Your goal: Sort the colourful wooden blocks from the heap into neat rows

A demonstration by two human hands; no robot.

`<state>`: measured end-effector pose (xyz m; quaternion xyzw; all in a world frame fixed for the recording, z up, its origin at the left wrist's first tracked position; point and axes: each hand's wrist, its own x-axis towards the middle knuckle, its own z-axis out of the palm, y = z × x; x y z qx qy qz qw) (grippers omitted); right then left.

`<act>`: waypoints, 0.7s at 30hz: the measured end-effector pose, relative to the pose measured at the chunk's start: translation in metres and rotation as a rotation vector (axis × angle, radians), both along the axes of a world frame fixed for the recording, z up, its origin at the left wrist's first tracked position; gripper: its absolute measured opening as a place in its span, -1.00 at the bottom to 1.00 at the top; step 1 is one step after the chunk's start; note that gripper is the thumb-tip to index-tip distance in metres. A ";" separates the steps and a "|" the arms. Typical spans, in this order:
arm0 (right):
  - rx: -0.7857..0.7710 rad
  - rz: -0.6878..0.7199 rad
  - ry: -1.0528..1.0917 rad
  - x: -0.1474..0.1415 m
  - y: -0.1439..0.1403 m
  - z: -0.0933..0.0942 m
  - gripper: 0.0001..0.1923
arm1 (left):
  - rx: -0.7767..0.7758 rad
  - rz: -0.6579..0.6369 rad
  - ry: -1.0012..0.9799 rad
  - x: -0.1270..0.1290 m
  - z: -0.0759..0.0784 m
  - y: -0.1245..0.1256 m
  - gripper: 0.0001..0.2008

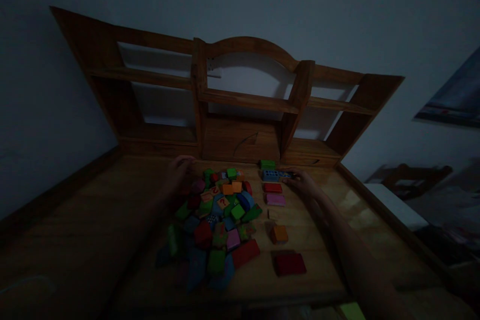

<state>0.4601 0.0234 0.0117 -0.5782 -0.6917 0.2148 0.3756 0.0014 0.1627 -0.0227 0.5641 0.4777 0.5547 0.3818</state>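
The dark patterned block (285, 175), pinched by our right hand (300, 181) just beside the blue block (270, 176), looks light, stiff and best held by its sides, while our left hand (179, 171) hangs half curled, seemingly empty.

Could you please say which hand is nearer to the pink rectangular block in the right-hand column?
The right hand: it is just beyond and right of the pink rectangular block, while the left hand is to its left, by the far-left corner of the multicoloured block pile.

Yellow-green object (352, 311) partly below frame
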 end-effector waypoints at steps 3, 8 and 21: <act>0.007 0.001 -0.022 0.001 0.001 -0.003 -0.56 | -0.022 -0.007 -0.009 0.002 0.006 -0.005 -0.71; 0.063 -0.013 -0.093 0.001 0.003 -0.007 -0.57 | -0.002 0.006 0.016 0.003 0.009 -0.007 -0.74; 0.413 -0.202 -0.287 -0.018 0.000 0.005 -0.69 | 0.112 -0.338 0.290 0.018 0.048 -0.045 -0.59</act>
